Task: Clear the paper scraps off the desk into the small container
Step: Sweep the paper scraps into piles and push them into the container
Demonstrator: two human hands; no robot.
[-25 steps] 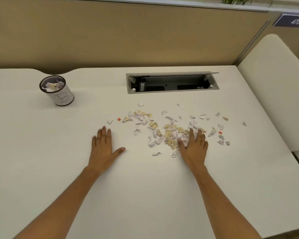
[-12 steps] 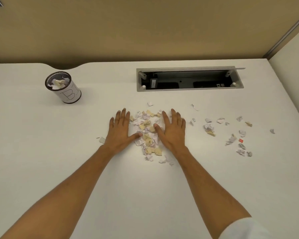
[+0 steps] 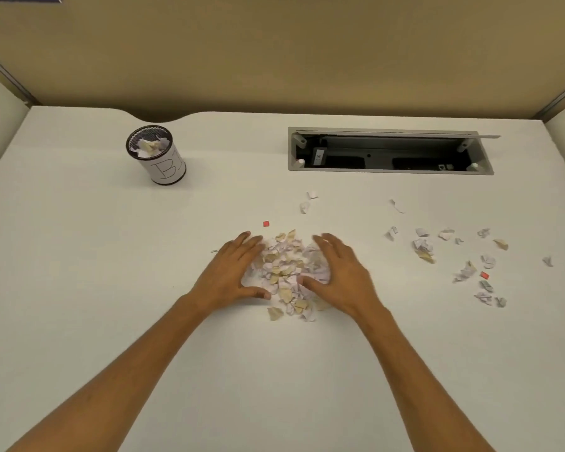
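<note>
A heap of white and tan paper scraps [image 3: 286, 272] lies in the middle of the white desk [image 3: 79, 288]. My left hand [image 3: 229, 272] cups its left side and my right hand [image 3: 338, 275] cups its right side, fingers curved against the heap. More loose scraps [image 3: 463, 259] are scattered to the right, two lie behind the heap [image 3: 307, 203], and a small red piece [image 3: 266, 224] sits just beyond my left fingers. The small round container [image 3: 159, 156], marked with a letter B, stands at the back left with scraps inside.
An open cable hatch [image 3: 388, 151] is sunk into the desk at the back right. A tan partition wall [image 3: 274, 53] closes the far edge, and white side panels flank the desk on both sides.
Both hands have swept the scattered scraps inward into one tight heap between them. The fingers have gone from flat on the desk to curled around the heap.
</note>
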